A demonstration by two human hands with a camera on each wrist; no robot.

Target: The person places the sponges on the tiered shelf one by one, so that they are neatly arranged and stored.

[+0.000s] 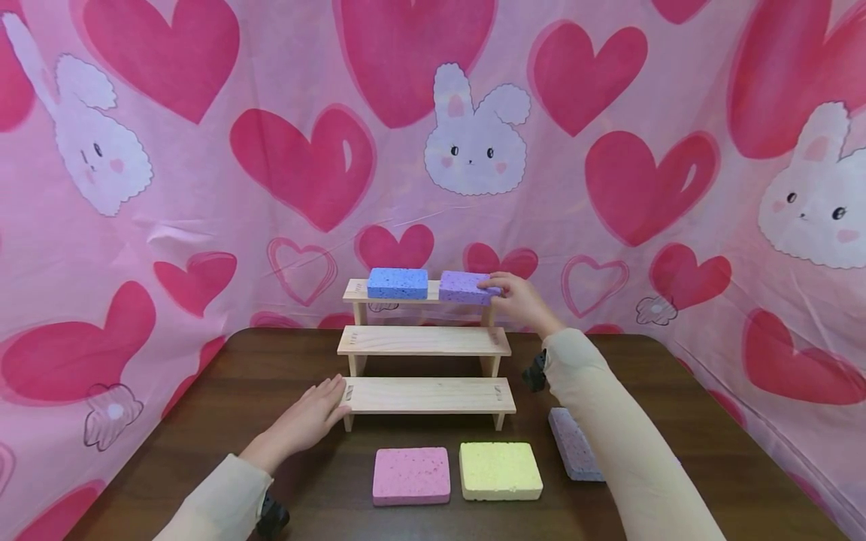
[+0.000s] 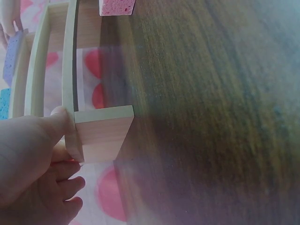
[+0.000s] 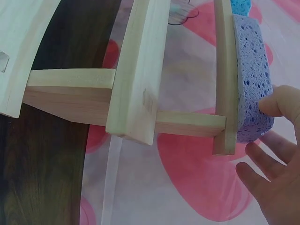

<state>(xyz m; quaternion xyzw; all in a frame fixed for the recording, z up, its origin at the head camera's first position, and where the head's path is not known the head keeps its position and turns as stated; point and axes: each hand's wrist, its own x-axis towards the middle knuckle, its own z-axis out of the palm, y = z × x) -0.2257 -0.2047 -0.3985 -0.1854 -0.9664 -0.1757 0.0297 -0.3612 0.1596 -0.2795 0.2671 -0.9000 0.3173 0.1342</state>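
Note:
A three-tier wooden stand (image 1: 424, 340) stands on the table. On its top tier are a blue sponge (image 1: 398, 283) at left and a purple sponge (image 1: 460, 287) at right. My right hand (image 1: 521, 299) holds the purple sponge's right end; in the right wrist view the thumb lies on the face of the purple sponge (image 3: 253, 77), the other fingers around its end and partly hidden. At the bottom tier's left end, my left hand (image 1: 307, 415) grips the board. Its thumb (image 2: 58, 117) is on the board's edge, with fingers on the other side.
In front of the stand lie a pink sponge (image 1: 411, 476) and a yellow sponge (image 1: 501, 471). Farther right, a greyish-purple sponge (image 1: 575, 445) is partly hidden by my right sleeve (image 1: 629, 428). A pink heart-and-rabbit cloth (image 1: 291, 68) hangs behind the dark wooden table (image 1: 271, 357).

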